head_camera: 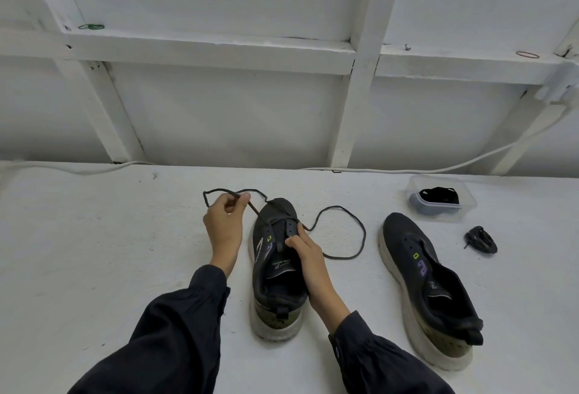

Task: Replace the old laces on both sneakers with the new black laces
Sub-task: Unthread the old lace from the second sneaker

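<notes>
White table (94, 237), wall frame behind it.

Sneakers: 2, both dark with pale soles, toes pointing 12 o'clock. Near sneaker (275, 287) sits dead centre between the hands. Second sneaker (429, 287) is at 3 o'clock of it, well apart, with no lace in its eyelets and no hand on it.

Hands: 2, apart, one on each side of the near sneaker, dark sleeves.
- Left hand (224, 221) is at 10 o'clock of the near sneaker, off the shoe, thumb and fingers pinching the lace (344, 215).
- Right hand (305, 255) is at 3 o'clock of the same sneaker, fingers curled onto the right eyelet edge and gripping it beside the tongue.

Clear container (463, 205): 1, at 12 o'clock of the second sneaker, just beyond its toe, with black laces (438, 194) coiled inside. Can't tell how many.

Lace in work: 1, dark, run through the eyelets nearest the toe only. One end goes up to the left hand and loops past it at 11 o'clock. The other end lies in a wide loop on the table at 2 o'clock of the near sneaker.

Lace bundle (481, 240): 1, black, lying loose on the table at 2 o'clock of the second sneaker, near the container.
</notes>
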Tool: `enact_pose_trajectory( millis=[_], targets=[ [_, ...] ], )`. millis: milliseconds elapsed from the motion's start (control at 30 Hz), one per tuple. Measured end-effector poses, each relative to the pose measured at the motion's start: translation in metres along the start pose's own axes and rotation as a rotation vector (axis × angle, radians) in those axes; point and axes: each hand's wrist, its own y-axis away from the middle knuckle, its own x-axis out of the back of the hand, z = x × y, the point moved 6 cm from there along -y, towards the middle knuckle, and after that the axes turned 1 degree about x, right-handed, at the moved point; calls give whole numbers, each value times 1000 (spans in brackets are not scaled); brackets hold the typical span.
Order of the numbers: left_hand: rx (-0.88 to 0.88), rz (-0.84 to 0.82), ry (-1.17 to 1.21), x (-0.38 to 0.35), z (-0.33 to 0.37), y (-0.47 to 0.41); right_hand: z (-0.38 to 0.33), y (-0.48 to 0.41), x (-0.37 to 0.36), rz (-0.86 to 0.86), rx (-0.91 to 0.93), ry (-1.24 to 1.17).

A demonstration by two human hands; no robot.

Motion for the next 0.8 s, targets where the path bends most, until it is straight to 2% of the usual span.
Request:
enact_pose_trajectory(
  millis=[133, 233, 333, 500, 567, 733, 800],
  targets=[
    [49, -153, -68, -13, -12, 18, 0, 0, -1, 1, 14, -10],
    [1, -252, -163, -23, -20, 25, 2, -2, 0, 14, -8, 2],
    [-47, -191, -160, -19, -15, 16, 2, -2, 0, 17, -12, 21],
    [-24, -23, -41, -6, -2, 3, 1, -1, 3, 50, -7, 41],
    [4, -57, -31, -9, -5, 6, 1, -1, 2, 55, -1, 41],
    [26, -267, -132, -23, -22, 25, 1, -2, 1, 63, -2, 36],
    [-26, -253, -165, -22, -19, 21, 2, -2, 1, 58, -4, 43]
  ],
)
